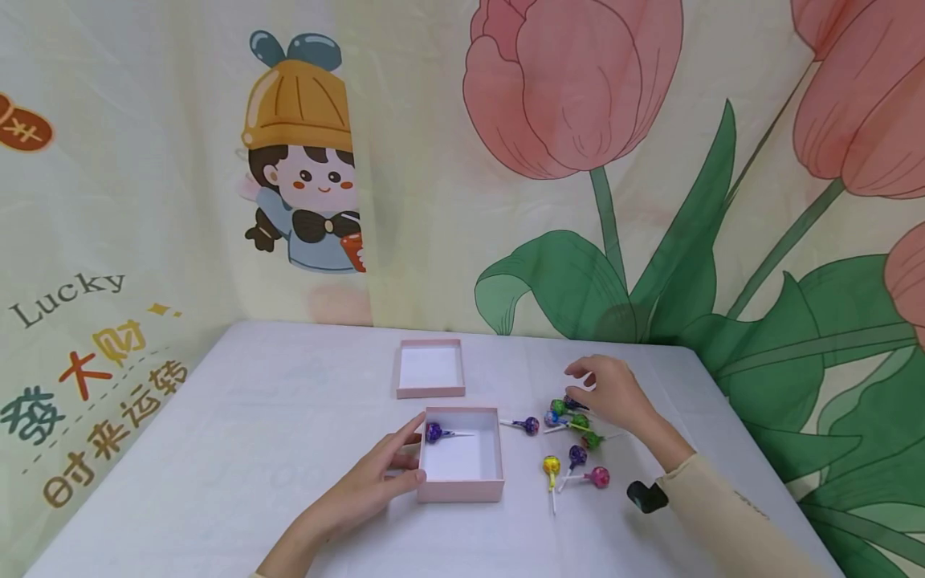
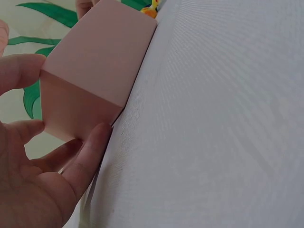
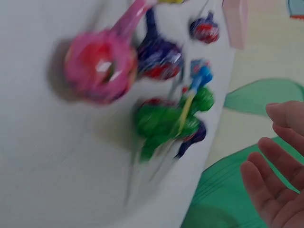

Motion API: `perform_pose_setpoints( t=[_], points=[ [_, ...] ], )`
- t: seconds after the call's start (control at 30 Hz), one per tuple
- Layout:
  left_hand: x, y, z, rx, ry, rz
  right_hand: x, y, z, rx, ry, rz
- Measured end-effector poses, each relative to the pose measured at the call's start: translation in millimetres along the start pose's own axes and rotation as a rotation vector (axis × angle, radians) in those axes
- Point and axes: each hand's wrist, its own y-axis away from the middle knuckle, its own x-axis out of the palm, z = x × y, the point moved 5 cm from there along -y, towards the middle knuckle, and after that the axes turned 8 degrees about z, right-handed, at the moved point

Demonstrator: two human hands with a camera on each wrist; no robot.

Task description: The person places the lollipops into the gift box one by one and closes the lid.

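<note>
An open pink box [image 1: 460,491] stands on the white table, with a purple lollipop [image 1: 433,433] lying inside at its left. My left hand [image 1: 372,474] holds the box by its left side, the thumb at the near corner and the fingers toward the far one, as the left wrist view also shows on the pink box wall [image 2: 80,102]. Over the far end of a loose group of lollipops, my right hand [image 1: 613,391] hovers with fingers loosely bent. Nothing shows in that hand [image 3: 280,175] in the right wrist view. Green lollipops [image 3: 161,121] are among the nearest to it.
Behind the box lies a pink-edged lid [image 1: 430,392]. Right of the box are a separate purple lollipop [image 1: 531,425], a yellow one [image 1: 552,466] and a pink one [image 1: 599,477]. A black object [image 1: 646,497] is at the right sleeve. A printed curtain [image 1: 419,160] hangs behind the table.
</note>
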Motion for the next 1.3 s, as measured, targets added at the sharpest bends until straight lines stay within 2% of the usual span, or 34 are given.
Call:
perform_pose_setpoints(
  t=[0.23,0.47,0.77,1.0,1.3],
  points=[
    [-0.4,-0.9,0.4,-0.001,0.005,-0.001,9.6,1.4,-32.8,0.109,0.001,0.085],
    [0.8,-0.8,1.4,-0.012,-0.002,-0.004,21.0,-3.8,-45.8,0.133,0.006,0.129],
    [1.7,0.2,0.5,-0.02,0.005,-0.002,30.9,-10.1,-50.2,0.161,0.012,0.159],
    [0.4,1.4,-3.8,0.01,0.007,0.011,35.5,-13.3,-54.4,0.186,0.007,0.173],
    [0.2,2.1,-2.3,0.004,0.017,0.008,40.9,-13.2,-53.1,0.184,0.007,0.193]
  ],
)
